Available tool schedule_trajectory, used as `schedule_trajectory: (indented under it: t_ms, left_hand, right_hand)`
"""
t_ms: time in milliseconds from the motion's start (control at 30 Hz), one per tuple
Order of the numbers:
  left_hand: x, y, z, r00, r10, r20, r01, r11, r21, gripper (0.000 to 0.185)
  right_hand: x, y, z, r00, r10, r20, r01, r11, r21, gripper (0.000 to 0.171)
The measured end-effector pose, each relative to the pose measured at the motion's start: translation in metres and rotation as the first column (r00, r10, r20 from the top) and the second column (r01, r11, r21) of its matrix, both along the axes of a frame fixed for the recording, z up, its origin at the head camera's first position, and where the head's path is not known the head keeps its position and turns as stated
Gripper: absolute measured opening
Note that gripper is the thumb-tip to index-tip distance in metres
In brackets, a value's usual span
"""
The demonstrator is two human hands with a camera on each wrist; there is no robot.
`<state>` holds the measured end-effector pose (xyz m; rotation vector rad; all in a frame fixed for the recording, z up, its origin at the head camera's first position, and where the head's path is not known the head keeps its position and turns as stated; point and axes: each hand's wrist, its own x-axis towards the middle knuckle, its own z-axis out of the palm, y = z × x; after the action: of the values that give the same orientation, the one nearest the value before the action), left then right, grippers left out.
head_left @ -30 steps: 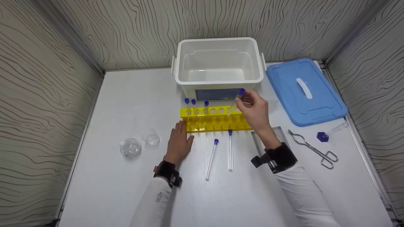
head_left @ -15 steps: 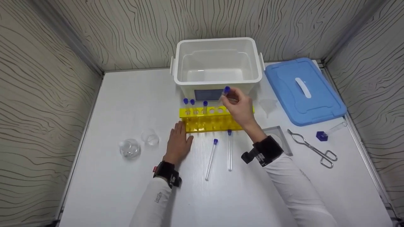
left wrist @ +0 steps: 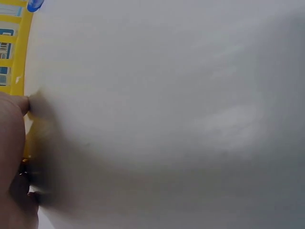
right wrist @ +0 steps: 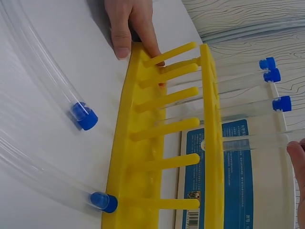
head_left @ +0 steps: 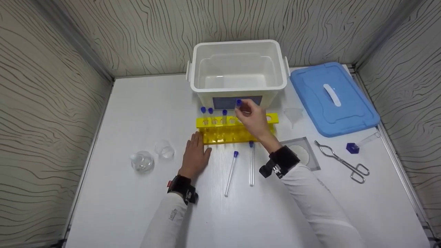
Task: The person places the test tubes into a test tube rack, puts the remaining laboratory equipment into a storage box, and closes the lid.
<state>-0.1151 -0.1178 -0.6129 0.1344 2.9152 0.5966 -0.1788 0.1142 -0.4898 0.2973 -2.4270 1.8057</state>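
My right hand (head_left: pixel 253 119) pinches a blue-capped test tube (right wrist: pixel 262 141) near its cap, above the yellow test tube rack (right wrist: pixel 213 114). In the right wrist view the tube's lower part overlaps the rack's top bar, at a hole beside the tubes standing there. Several blue-capped test tubes (right wrist: pixel 245 109) stand upright at the rack's left end. My left hand (head_left: pixel 194 156) lies on the table with straight fingers against the rack's left end. Two more capped test tubes, a slanted one (head_left: pixel 231 175) and a straighter one (head_left: pixel 251 165), lie in front of the rack.
Behind the rack stands a white bin (head_left: pixel 237 91), its blue lid (head_left: pixel 344 113) at the right. A funnel (head_left: pixel 293 115), grey square mesh (head_left: pixel 310 148), metal tongs (head_left: pixel 339 160) and blue-based cylinder (head_left: pixel 352 148) lie at the right. A glass flask (head_left: pixel 142 162) and beaker (head_left: pixel 165 150) are at left.
My right hand has moved left along the rack with the test tube, which has gone from tilted to more upright. The funnel and mesh are more exposed. The left hand stays put.
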Motion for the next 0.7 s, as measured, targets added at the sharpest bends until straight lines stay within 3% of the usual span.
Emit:
schedule_trajectory:
  t_ms: [367, 700]
  left_hand:
    - [-0.002, 0.001, -0.002, 0.999, 0.01, 0.038, -0.009, 0.999, -0.032, 0.075]
    - [-0.001, 0.0, -0.001, 1.0, -0.006, -0.004, 0.006, 0.999, -0.036, 0.075]
  right_hand:
    - [-0.002, -0.003, -0.019, 0.996, -0.012, 0.089, 0.001, 0.992, 0.124, 0.025]
    - [-0.003, -0.006, -0.025, 0.988, -0.019, 0.156, -0.018, 0.974, 0.228, 0.033]
